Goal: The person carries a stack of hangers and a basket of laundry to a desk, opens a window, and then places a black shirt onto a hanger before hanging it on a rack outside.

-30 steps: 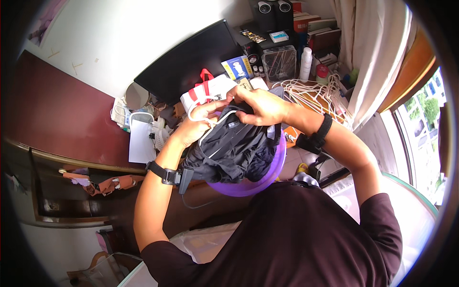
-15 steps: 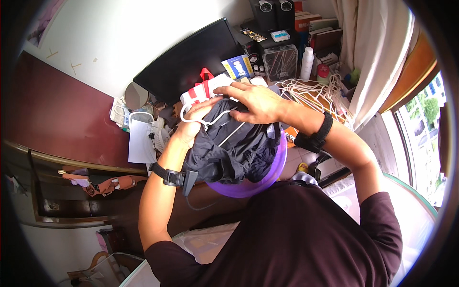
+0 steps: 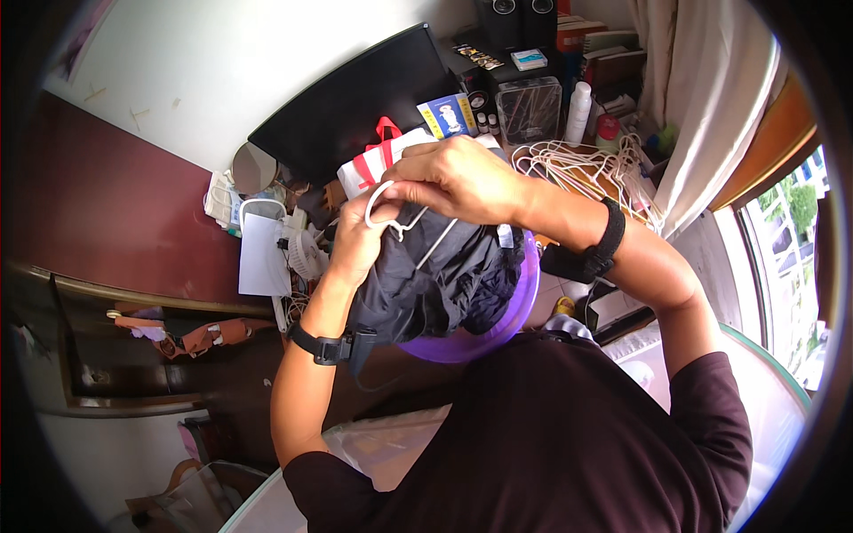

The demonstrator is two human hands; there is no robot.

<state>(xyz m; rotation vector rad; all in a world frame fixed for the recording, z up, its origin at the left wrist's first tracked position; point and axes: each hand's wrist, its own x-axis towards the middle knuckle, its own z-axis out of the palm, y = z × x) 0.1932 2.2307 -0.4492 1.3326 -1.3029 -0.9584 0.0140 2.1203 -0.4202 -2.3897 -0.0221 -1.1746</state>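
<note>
A dark garment point(image 3: 418, 289), crumpled and hanging in folds, lies over a purple basin point(image 3: 511, 333). A white hanger point(image 3: 370, 202) shows its curved hook and twisted neck at the garment's upper left. My left hand point(image 3: 355, 244) is closed around the hanger by the hook, thumb and fingers bent. Against the end of that hook, my right hand point(image 3: 462, 182) pinches thumb and fingers together above the garment; what lies between its fingertips is hidden. A pale thin line, perhaps a hanger bar or cord, runs across the dark cloth.
Behind the hands stand a white bag with red straps point(image 3: 369, 164) and a black monitor point(image 3: 355, 107). To the right lie several tangled white hangers point(image 3: 586, 169), beside a white spray can point(image 3: 577, 114). A small white fan point(image 3: 308, 255) and a paper sheet point(image 3: 264, 253) are on the left.
My right hand has moved left and down from its spread reach into a pinch beside the hook. The left hand has shifted slightly, its fingers curling in, and the hook now stands more upright.
</note>
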